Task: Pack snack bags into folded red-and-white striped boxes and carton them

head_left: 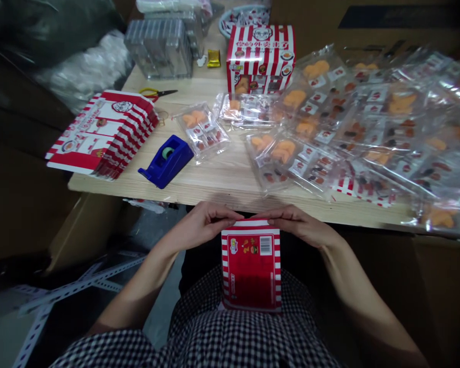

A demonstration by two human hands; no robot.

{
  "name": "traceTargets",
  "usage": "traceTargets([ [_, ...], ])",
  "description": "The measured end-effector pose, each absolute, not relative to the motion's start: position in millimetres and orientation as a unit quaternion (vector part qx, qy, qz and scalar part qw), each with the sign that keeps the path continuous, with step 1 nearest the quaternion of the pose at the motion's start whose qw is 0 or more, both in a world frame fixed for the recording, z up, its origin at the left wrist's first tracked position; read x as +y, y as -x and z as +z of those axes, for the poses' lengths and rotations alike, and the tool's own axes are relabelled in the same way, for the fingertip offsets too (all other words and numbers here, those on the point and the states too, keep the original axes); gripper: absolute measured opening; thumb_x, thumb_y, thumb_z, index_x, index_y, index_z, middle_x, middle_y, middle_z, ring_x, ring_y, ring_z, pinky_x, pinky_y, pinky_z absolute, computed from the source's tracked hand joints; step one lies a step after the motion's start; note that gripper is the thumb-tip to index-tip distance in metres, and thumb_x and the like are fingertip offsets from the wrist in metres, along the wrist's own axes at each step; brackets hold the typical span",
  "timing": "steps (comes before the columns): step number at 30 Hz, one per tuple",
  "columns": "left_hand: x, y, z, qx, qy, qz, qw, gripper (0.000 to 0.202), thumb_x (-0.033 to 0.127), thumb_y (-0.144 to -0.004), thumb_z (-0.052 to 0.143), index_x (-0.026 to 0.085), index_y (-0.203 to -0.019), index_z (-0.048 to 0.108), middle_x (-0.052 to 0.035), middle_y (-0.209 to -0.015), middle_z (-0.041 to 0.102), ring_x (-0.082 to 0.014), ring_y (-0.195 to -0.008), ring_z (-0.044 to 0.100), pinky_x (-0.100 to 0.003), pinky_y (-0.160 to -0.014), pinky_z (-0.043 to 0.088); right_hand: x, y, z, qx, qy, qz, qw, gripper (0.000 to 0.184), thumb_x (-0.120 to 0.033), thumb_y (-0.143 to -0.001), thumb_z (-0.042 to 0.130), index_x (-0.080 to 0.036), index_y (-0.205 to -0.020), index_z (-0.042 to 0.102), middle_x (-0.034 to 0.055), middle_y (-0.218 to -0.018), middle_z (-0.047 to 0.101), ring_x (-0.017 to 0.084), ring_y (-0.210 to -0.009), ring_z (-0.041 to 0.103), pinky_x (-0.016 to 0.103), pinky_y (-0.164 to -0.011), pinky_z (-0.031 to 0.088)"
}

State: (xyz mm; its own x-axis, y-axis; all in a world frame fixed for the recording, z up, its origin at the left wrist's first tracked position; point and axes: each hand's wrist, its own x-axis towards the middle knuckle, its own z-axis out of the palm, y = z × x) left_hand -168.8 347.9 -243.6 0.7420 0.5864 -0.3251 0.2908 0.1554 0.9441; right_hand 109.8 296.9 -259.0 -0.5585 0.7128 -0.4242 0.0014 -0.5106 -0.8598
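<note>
A red-and-white striped carton (252, 271) with a barcode stands upright on my lap, below the table's front edge. My left hand (205, 222) pinches its top left corner with fingers closed. My right hand (297, 225) grips the top right edge the same way. Both hands meet over the carton's upper flap.
On the wooden table (222, 179) lie a stack of flat striped cartons (103, 130), a blue tape dispenser (166, 161), scissors (157, 93), an assembled striped box (260, 59), clear plastic trays (159, 46) and many clear bags of toy food (364, 128).
</note>
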Motion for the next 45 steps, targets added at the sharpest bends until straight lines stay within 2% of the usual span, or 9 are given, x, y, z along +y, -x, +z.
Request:
traceTargets([
  [5, 349, 171, -243, 0.355, -0.648, 0.115, 0.664, 0.027, 0.028, -0.095, 0.060, 0.023, -0.117, 0.076, -0.0058, -0.108, 0.079, -0.0193, -0.094, 0.074, -0.031, -0.084, 0.059, 310, -107, -252, -0.506, 0.390, 0.742, 0.203, 0.031, -0.040, -0.097, 0.060, -0.033, -0.125, 0.070, -0.0004, -0.123, 0.075, 0.021, -0.112, 0.071, 0.045, -0.106, 0.052],
  [10, 347, 170, -243, 0.350, -0.664, 0.128, 0.648, 0.026, 0.026, -0.097, 0.058, 0.023, -0.116, 0.076, -0.0053, -0.105, 0.079, -0.0185, -0.090, 0.075, -0.030, -0.080, 0.059, 291, -104, -250, -0.531, 0.407, 0.713, 0.210, 0.042, -0.039, -0.099, 0.059, -0.034, -0.140, 0.058, 0.0013, -0.137, 0.067, 0.021, -0.121, 0.066, 0.044, -0.107, 0.052],
  [13, 339, 173, -243, 0.350, -0.704, 0.132, 0.604, 0.032, 0.027, -0.098, 0.057, 0.026, -0.127, 0.070, -0.0052, -0.117, 0.076, -0.0202, -0.103, 0.073, -0.035, -0.092, 0.058, 274, -102, -251, -0.533, 0.469, 0.660, 0.245, 0.040, -0.038, -0.099, 0.058, -0.033, -0.139, 0.060, 0.0024, -0.144, 0.061, 0.023, -0.132, 0.059, 0.050, -0.116, 0.043],
  [18, 316, 173, -246, 0.347, -0.745, 0.175, 0.543, 0.044, 0.027, -0.097, 0.061, 0.028, -0.141, 0.058, -0.0061, -0.144, 0.061, -0.0226, -0.136, 0.055, -0.045, -0.117, 0.042, 260, -100, -252, -0.518, 0.497, 0.647, 0.257, 0.039, -0.038, -0.101, 0.056, -0.038, -0.139, 0.059, -0.0010, -0.148, 0.058, 0.024, -0.140, 0.051, 0.053, -0.122, 0.033],
  [25, 292, 168, -257, 0.428, -0.572, 0.258, 0.651, 0.041, 0.032, -0.092, 0.069, 0.021, -0.131, 0.065, -0.0098, -0.136, 0.066, -0.0222, -0.111, 0.072, -0.040, -0.098, 0.059, 256, -102, -243, -0.524, 0.514, 0.637, 0.235, 0.036, -0.039, -0.100, 0.055, -0.037, -0.135, 0.063, 0.0000, -0.144, 0.062, 0.025, -0.136, 0.054, 0.049, -0.119, 0.038],
  [32, 291, 183, -253, 0.449, -0.681, 0.250, 0.522, 0.040, 0.033, -0.089, 0.072, 0.022, -0.128, 0.069, -0.0064, -0.127, 0.072, -0.0213, -0.112, 0.071, -0.036, -0.102, 0.056, 252, -90, -244, -0.532, 0.506, 0.626, 0.263, 0.036, -0.039, -0.100, 0.057, -0.036, -0.135, 0.063, 0.0008, -0.144, 0.061, 0.024, -0.134, 0.056, 0.046, -0.117, 0.042],
  [36, 299, 185, -251, 0.437, -0.688, 0.234, 0.531, 0.038, 0.035, -0.090, 0.072, 0.022, -0.125, 0.070, -0.0066, -0.123, 0.074, -0.0207, -0.104, 0.074, -0.034, -0.094, 0.060, 253, -82, -251, -0.536, 0.521, 0.597, 0.291, 0.032, -0.037, -0.098, 0.059, -0.034, -0.130, 0.066, 0.0026, -0.137, 0.064, 0.025, -0.128, 0.059, 0.047, -0.113, 0.045],
  [41, 300, 182, -252, 0.436, -0.699, 0.224, 0.521, 0.043, 0.032, -0.095, 0.064, 0.024, -0.137, 0.062, -0.0070, -0.135, 0.068, -0.0218, -0.117, 0.069, -0.037, -0.103, 0.055, 251, -72, -256, -0.570, 0.540, 0.527, 0.326, 0.034, -0.032, -0.101, 0.055, -0.035, -0.133, 0.064, 0.0019, -0.142, 0.060, 0.024, -0.138, 0.049, 0.047, -0.120, 0.034],
  [45, 303, 182, -252, 0.438, -0.693, 0.231, 0.524, 0.039, 0.032, -0.094, 0.065, 0.024, -0.132, 0.066, -0.0069, -0.130, 0.070, -0.0221, -0.115, 0.070, -0.037, -0.103, 0.055, 250, -66, -255, -0.555, 0.549, 0.521, 0.345, 0.033, -0.031, -0.101, 0.055, -0.035, -0.132, 0.065, 0.0026, -0.138, 0.061, 0.023, -0.134, 0.052, 0.044, -0.118, 0.037],
])
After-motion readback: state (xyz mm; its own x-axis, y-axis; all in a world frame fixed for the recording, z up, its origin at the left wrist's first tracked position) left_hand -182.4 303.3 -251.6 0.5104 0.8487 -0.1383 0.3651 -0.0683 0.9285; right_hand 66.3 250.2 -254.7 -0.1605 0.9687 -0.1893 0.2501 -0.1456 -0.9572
